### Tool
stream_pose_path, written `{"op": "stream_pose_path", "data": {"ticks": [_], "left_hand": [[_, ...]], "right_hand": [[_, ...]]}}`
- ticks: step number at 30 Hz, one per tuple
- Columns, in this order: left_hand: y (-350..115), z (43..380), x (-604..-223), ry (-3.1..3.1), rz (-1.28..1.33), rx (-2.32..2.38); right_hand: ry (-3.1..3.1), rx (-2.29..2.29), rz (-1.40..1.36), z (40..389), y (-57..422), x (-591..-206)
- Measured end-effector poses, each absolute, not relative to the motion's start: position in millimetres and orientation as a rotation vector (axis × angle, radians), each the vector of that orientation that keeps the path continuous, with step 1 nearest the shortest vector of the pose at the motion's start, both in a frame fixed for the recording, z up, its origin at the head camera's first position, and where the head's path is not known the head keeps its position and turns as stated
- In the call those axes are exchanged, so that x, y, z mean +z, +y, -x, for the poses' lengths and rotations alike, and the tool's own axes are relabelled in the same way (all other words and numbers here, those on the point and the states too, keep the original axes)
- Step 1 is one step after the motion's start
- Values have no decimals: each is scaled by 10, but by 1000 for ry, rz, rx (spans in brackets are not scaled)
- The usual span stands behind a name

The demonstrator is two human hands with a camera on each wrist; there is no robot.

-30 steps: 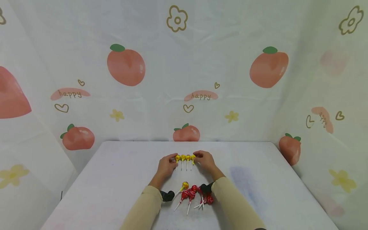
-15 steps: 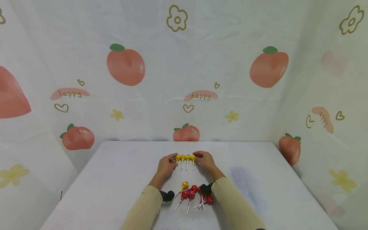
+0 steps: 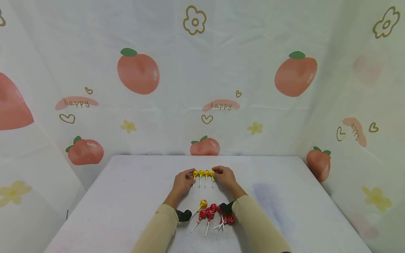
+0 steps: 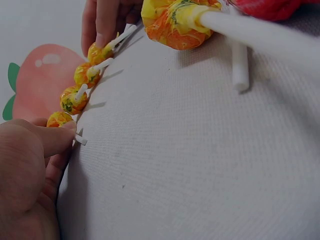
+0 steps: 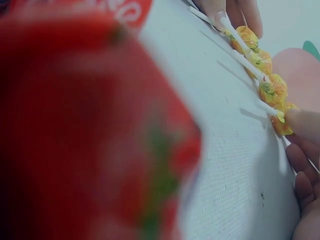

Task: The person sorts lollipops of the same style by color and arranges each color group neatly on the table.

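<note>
Head view, row of yellow lollipops (image 3: 204, 173) between hands, left hand (image 3: 182, 182) and right hand (image 3: 224, 176) pinching its ends

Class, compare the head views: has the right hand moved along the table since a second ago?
No. The right hand stays at the right end of the row of yellow lollipops, level with the peach print behind the table's far edge.

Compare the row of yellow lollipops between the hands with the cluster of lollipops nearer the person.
The yellow row is four heads side by side with sticks roughly parallel; the near cluster is jumbled, sticks splayed and crossing. The row is all yellow; the cluster is mostly red with one yellow. The left hand and right hand touch the row's ends; neither touches the cluster. Both lie on the white table, with white sticks.
</note>
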State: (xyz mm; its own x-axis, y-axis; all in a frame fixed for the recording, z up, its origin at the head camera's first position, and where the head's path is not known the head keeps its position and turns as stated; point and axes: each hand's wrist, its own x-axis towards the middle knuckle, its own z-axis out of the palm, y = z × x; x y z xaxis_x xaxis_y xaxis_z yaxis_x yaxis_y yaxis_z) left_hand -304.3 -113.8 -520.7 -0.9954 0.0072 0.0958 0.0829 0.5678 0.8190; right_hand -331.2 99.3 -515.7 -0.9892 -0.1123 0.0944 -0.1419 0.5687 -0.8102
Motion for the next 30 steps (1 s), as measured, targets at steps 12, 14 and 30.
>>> {"op": "stream_pose_path", "data": {"ticks": [12,14,30], "left_hand": [[-1153,3036,-5204,-2708,90,-1431],[-1155,3038,-5207,-2706,84,-1433],[-1139,3046,-5202,-2714,65,-1444]], "right_hand": [[-2749,1429,-202,3300,973,-5161],[-2753,1434,-195,3307,969,-5163],[-2721,1554,-61,3293,977,-4987]]}}
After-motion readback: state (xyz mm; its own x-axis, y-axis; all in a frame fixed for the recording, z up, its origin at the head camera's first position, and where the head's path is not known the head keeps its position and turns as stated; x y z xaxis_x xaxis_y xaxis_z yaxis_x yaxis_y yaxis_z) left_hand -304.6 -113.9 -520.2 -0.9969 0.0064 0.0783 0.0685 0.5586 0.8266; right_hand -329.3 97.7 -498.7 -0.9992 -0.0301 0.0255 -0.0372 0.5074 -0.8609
